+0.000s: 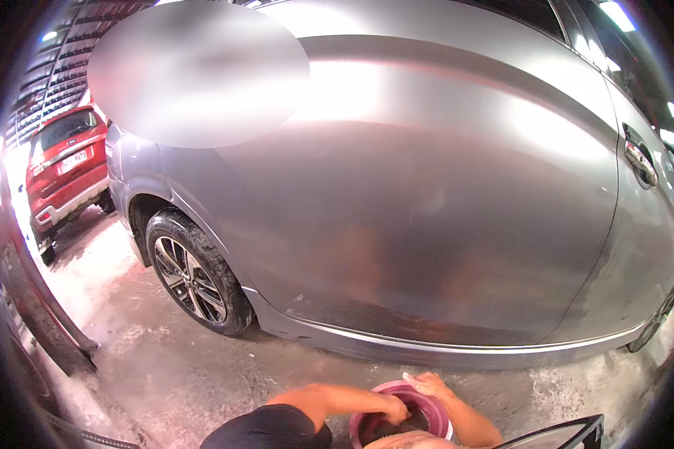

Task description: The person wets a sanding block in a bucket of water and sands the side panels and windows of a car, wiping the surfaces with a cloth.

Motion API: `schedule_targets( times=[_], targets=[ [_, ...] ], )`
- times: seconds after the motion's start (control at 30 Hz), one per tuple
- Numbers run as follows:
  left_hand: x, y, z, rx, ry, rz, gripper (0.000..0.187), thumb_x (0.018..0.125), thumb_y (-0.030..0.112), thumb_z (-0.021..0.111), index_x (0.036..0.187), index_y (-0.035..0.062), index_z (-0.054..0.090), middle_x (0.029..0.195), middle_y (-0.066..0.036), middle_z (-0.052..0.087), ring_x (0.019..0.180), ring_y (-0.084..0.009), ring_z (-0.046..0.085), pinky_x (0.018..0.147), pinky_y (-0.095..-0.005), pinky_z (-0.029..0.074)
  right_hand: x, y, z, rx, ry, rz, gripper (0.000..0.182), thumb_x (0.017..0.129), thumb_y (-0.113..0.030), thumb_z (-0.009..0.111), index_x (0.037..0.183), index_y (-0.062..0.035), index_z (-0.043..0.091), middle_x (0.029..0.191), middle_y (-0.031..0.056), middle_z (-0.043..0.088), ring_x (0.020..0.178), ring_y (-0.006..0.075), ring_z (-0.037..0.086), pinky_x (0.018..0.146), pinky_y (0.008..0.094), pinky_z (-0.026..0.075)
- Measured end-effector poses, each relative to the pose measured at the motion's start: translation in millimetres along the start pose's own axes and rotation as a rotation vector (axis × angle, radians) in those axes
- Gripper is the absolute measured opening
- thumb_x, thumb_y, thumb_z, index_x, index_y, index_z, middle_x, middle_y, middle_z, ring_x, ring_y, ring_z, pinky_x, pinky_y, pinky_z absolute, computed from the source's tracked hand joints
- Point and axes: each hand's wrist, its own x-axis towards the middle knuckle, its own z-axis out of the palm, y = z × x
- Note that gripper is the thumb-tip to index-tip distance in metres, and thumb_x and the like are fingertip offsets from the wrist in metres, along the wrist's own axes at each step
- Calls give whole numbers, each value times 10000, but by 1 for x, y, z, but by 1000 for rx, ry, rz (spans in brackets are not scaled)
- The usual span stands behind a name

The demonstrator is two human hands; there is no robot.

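Note:
A pink-purple bucket (pixel 356 424) stands low in front of me, with dark contents inside. My left hand (pixel 394 409) reaches down into it from the left; its fingers are partly hidden and blurred, so what they hold, if anything, does not show. On the bucket's far right rim, my right hand (pixel 428 385) is closed over the edge, thumb pointing left. Beyond the bucket is the side of a grey car (pixel 427 224), with a few faint marks low on its door panel.
The car's wheel (pixel 191 273) is to the left, its door handle (pixel 639 161) at the upper right. A red SUV (pixel 67 165) is parked behind at left. Stained concrete floor (pixel 172 374) lies around. A black-framed object (pixel 577 432) juts in at the lower right.

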Motion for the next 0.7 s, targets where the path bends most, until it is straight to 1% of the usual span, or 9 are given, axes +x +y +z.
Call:
schedule_targets(
  times=[0.17, 0.3, 0.43, 0.5, 0.57, 0.6, 0.63, 0.67, 0.7],
  targets=[
    [19, 20, 57, 497, 411, -27, 471, 865, 167, 545, 1312, 18, 537, 1176, -171, 649, 987, -257, 666, 735, -412, 534, 11, 18, 16, -71, -15, -40, 779, 880, -749, 358, 1090, -86, 709, 1151, 209, 660, 1136, 401, 588, 963, 470, 452],
    [6, 17, 55, 374, 343, -116, 498, 867, 177, 564, 1337, 17, 517, 1208, -166, 634, 1024, -258, 647, 799, -409, 520, 17, 12, 16, -134, -85, -191, 768, 874, -748, 377, 1120, -89, 686, 1122, 203, 668, 1078, 395, 619, 925, 488, 474],
    [-8, 18, 44, 38, 321, -273, 528, 870, 187, 583, 1362, 16, 497, 1240, -161, 618, 1061, -260, 628, 862, -407, 506, -5, 5, 13, -138, 113, -172, 699, 874, -723, 398, 1060, -124, 707, 1063, 191, 688, 1007, 421, 638, 887, 524, 489],
    [-27, 3, 38, -477, 388, -401, 544, 871, 192, 593, 1374, 15, 487, 1256, -158, 611, 1079, -260, 619, 894, -406, 500, -17, 0, 11, -110, 171, -88, 679, 866, -715, 421, 1042, -125, 706, 1030, 208, 690, 1001, 424, 643, 888, 522, 492],
    [-62, -29, 63, -1901, 740, -200, 560, 872, 197, 603, 1387, 15, 478, 1272, -156, 603, 1098, -261, 610, 926, -404, 493, -20, -7, 7, -69, 177, -80, 673, 846, -716, 451, 1055, -131, 710, 1003, 242, 687, 1002, 423, 646, 893, 521, 492],
    [-104, -3, -38, -1858, 392, -792, 519, 902, 187, 611, 1378, 18, 491, 1281, -102, 594, 1117, -213, 588, 931, -368, 490, -16, -5, 7, -57, 156, -82, 673, 848, -713, 453, 1048, -125, 712, 1005, 244, 687, 1000, 422, 648, 893, 517, 493],
    [-135, 36, -135, -1573, 519, -997, 511, 930, 200, 581, 1396, 19, 478, 1281, -94, 596, 1159, -215, 567, 964, -366, 475, -15, -4, 7, -45, 141, -80, 673, 850, -709, 454, 1041, -118, 713, 1006, 247, 687, 999, 421, 649, 894, 513, 494],
    [-170, 29, -148, -1637, 907, -996, 474, 943, 216, 564, 1374, 27, 509, 1267, -91, 607, 1169, -248, 560, 975, -403, 463, -18, -5, 3, -44, 129, -88, 673, 850, -709, 454, 1041, -118, 713, 1006, 247, 687, 999, 421, 649, 894, 513, 494],
    [-193, 66, -237, -1628, 1323, -672, 505, 955, 292, 557, 1381, 25, 499, 1335, -107, 568, 1226, -275, 521, 1030, -453, 414, -21, -8, -2, -28, 130, -104, 676, 852, -705, 455, 1041, -109, 710, 1007, 245, 688, 999, 419, 650, 891, 510, 496]
  ],
)
